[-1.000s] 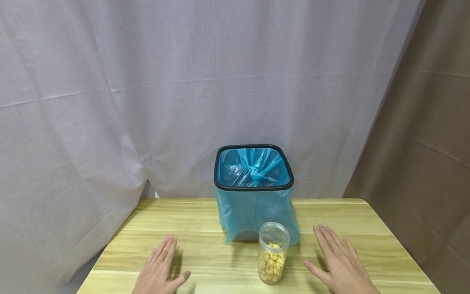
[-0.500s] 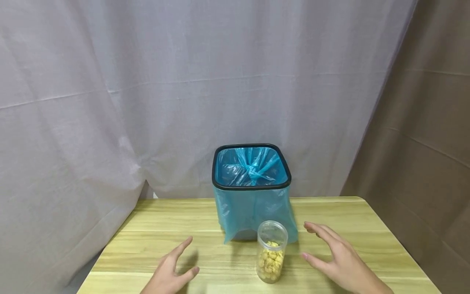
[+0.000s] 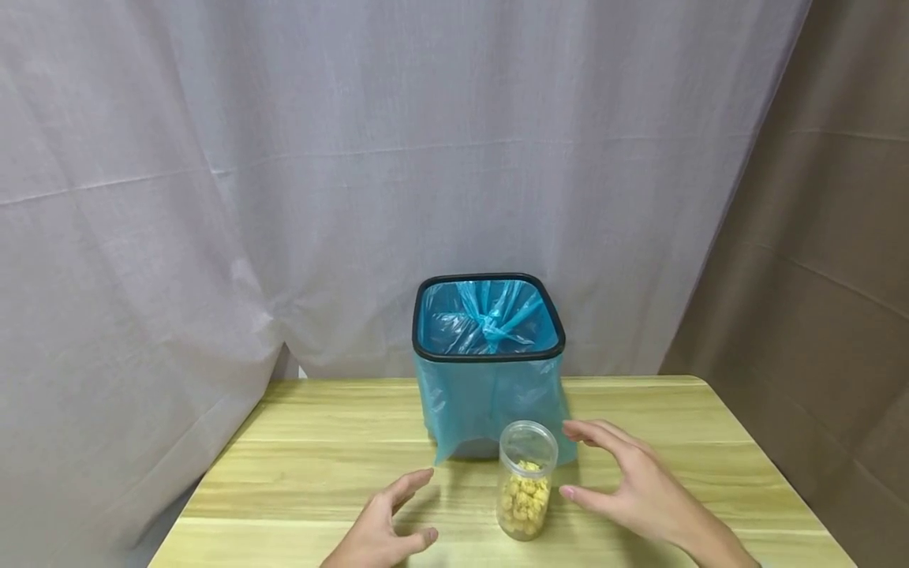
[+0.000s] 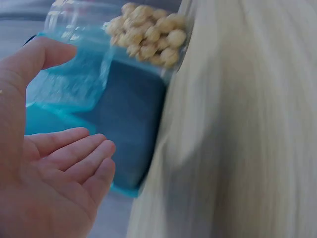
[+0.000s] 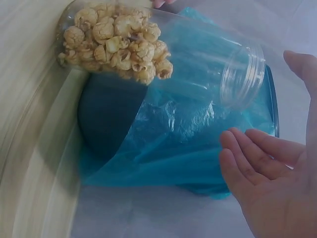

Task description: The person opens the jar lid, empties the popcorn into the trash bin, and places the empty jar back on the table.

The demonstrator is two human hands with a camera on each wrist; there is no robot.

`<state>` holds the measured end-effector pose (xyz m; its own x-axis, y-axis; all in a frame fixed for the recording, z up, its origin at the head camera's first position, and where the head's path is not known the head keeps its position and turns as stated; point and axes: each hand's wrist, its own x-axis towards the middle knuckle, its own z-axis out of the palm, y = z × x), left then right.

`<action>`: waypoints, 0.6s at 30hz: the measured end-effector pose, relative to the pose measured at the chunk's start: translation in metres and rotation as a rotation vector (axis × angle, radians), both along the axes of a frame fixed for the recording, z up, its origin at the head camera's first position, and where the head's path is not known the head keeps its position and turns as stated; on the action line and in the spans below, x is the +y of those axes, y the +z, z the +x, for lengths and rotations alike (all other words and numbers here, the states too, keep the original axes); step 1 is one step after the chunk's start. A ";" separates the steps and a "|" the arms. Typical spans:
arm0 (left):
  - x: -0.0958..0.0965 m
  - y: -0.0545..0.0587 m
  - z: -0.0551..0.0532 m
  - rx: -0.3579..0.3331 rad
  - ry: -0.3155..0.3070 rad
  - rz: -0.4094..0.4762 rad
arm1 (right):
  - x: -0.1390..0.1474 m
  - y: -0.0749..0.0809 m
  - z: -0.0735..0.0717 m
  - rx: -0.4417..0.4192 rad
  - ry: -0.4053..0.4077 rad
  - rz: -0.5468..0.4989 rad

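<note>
A clear plastic jar [image 3: 526, 481] stands upright on the table, about half full of popcorn [image 5: 119, 42]. Its threaded mouth [image 5: 242, 74] shows no lid. To the jar's right is my right hand [image 3: 632, 485], thumb and fingers spread apart and touching nothing. My left hand [image 3: 383, 525] hovers on the left side of the jar, also apart from it, with relaxed fingers and the thumb held away. In the left wrist view the left palm [image 4: 54, 183] faces the jar. Behind the jar stands a trash bin [image 3: 490, 359] lined with a blue plastic bag [image 3: 490, 394].
The bin's black rim [image 3: 490, 357] holds the bag, which is knotted inside at the back. Under everything is a light wood-grain table [image 3: 298, 457]. A grey curtain [image 3: 355, 197] hangs behind, and a brown one [image 3: 817, 315] to the right.
Both hands have moved inward toward the jar, from palms down and flat to palms facing each other with fingers slightly bent. Jar and bin have stayed in place.
</note>
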<state>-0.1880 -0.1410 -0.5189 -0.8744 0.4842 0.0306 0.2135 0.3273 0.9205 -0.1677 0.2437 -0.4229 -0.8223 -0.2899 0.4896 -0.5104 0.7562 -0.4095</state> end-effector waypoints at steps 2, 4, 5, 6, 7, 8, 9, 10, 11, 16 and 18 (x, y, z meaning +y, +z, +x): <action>0.008 -0.002 0.000 -0.011 -0.019 0.013 | -0.003 -0.001 -0.003 0.001 0.017 -0.002; 0.016 -0.003 0.000 -0.010 -0.031 0.021 | -0.005 -0.002 -0.005 0.001 0.027 -0.005; 0.020 -0.003 -0.001 -0.008 -0.036 0.027 | -0.006 -0.002 -0.006 -0.003 0.030 -0.005; 0.024 -0.004 -0.001 -0.003 -0.040 0.030 | -0.007 -0.002 -0.007 -0.006 0.035 -0.006; 0.028 -0.005 -0.002 0.002 -0.045 0.037 | -0.007 -0.002 -0.007 -0.008 0.037 -0.005; 0.032 -0.006 -0.003 0.006 -0.048 0.045 | -0.008 -0.002 -0.007 -0.010 0.037 -0.005; 0.036 -0.006 -0.004 0.012 -0.052 0.052 | -0.009 -0.001 -0.008 -0.014 0.037 -0.004; 0.040 -0.007 -0.006 0.019 -0.055 0.056 | -0.010 0.000 -0.008 -0.020 0.037 -0.002; 0.043 -0.008 -0.008 0.024 -0.059 0.065 | -0.011 0.000 -0.009 -0.023 0.039 0.000; 0.061 -0.011 -0.014 0.056 -0.080 0.096 | -0.015 0.000 -0.012 -0.058 0.052 -0.015; 0.068 -0.011 -0.016 0.075 -0.091 0.106 | -0.017 -0.001 -0.014 -0.066 0.055 -0.022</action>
<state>-0.2041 -0.0729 -0.5299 -0.8206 0.5516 0.1493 0.3069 0.2050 0.9294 -0.1812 0.2271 -0.4235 -0.8362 -0.3251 0.4417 -0.5222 0.7180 -0.4601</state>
